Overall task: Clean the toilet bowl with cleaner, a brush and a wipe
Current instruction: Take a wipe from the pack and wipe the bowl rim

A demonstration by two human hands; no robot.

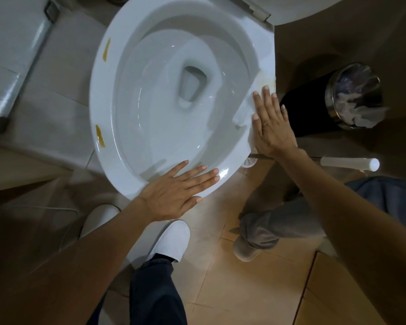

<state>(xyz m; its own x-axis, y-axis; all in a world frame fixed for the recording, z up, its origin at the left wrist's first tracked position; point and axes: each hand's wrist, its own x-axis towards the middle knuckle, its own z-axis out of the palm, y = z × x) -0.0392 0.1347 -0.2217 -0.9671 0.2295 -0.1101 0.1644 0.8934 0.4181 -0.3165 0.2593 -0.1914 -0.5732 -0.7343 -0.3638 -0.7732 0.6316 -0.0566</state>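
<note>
clearly the wipe (253,99) is a thin, soft sheet that looks damp and a little yellowed at its far end; i judge it light and limp, easy to bunch or tear, so it is better pressed flat under the palm or pinched at the free corner that hangs toward the bowl. it lies on the toilet rim (99,95) at about 3 o'clock of the bowl, and the right hand (271,123) rests flat on it with straight fingers, holding nothing curled. the left hand (176,191) is also flat and open, pressing on the rim at about 6 o'clock, well apart from the wipe. two yellow stains (100,136) remain on the rim at about 9 and 10 o'clock, across the bowl from the wipe. the glazed rim looks smooth and slippery. a brush handle (348,163) lies on the floor near the right wrist.
</note>
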